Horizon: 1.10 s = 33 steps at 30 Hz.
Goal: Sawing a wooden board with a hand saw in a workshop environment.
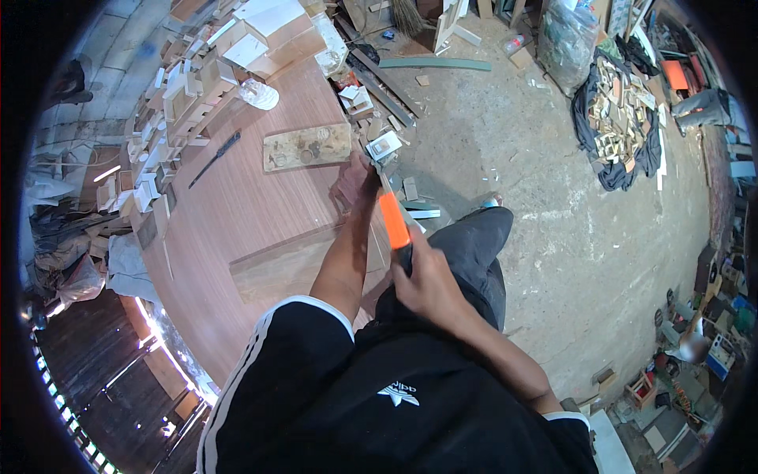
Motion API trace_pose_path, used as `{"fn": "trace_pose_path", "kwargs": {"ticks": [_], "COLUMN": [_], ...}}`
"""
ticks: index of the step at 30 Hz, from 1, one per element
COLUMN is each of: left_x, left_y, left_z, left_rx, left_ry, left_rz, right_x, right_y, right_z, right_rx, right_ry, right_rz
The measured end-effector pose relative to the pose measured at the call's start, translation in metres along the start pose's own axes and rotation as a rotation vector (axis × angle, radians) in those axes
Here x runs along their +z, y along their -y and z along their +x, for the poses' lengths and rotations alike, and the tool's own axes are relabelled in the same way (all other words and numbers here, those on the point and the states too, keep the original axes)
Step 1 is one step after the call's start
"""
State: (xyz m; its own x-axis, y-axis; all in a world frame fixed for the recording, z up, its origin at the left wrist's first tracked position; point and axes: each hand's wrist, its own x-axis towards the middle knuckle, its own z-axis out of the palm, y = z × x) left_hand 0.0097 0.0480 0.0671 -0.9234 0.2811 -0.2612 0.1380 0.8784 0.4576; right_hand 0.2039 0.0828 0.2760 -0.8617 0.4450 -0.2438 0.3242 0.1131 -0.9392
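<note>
My right hand (422, 280) grips a tool by its orange and black handle (395, 217), with a narrow metal part (384, 178) angled up toward the table's edge. My left hand (359, 174) is closed at that edge, at the tool's far end and beside a small white piece (383, 144); what exactly it holds is hidden. A worn rectangular board (304, 148) lies on the wood-grain tabletop (213, 221) just left of that hand, and a thinner wooden sheet (276, 272) lies nearer me.
Stacked cut pieces (189, 107) line the table's far left, near a long dark tool (213, 158). Offcuts and strips (379, 91) lie beside the table's edge. A cloth heaped with wood scraps (620, 130) is on the concrete floor (568, 261). Another person's legs (695, 110) show at far right.
</note>
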Motion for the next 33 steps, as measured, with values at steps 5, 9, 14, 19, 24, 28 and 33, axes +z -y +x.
{"fn": "trace_pose_path", "kwargs": {"ticks": [5,9,14,19,24,28,33], "left_x": [0.023,0.029,0.061,0.092,0.092,0.080,0.060], "left_y": [0.010,0.045,-0.003,0.048,0.095,0.081,0.055], "left_z": [0.009,-0.035,0.097,0.040,0.039,0.036,0.021], "left_rx": [0.029,0.093,0.114,0.171,0.187,0.246,0.136], "left_ry": [-0.185,-0.116,-0.138,-0.031,-0.017,-0.157,-0.309], "left_rz": [0.082,-0.067,-0.262,-0.505,-0.705,-0.427,-0.304], "right_x": [-0.030,-0.033,0.002,-0.016,-0.008,0.010,-0.003], "right_y": [0.062,0.043,0.013,0.025,0.022,-0.017,-0.002], "right_z": [-0.032,-0.004,0.068,0.068,0.102,0.153,0.167], "right_rx": [0.077,0.056,0.000,0.033,0.029,0.161,0.246], "right_ry": [0.158,0.009,0.033,0.049,0.071,0.104,0.275], "right_rz": [0.015,0.021,-0.075,-0.088,-0.088,-0.158,0.065]}}
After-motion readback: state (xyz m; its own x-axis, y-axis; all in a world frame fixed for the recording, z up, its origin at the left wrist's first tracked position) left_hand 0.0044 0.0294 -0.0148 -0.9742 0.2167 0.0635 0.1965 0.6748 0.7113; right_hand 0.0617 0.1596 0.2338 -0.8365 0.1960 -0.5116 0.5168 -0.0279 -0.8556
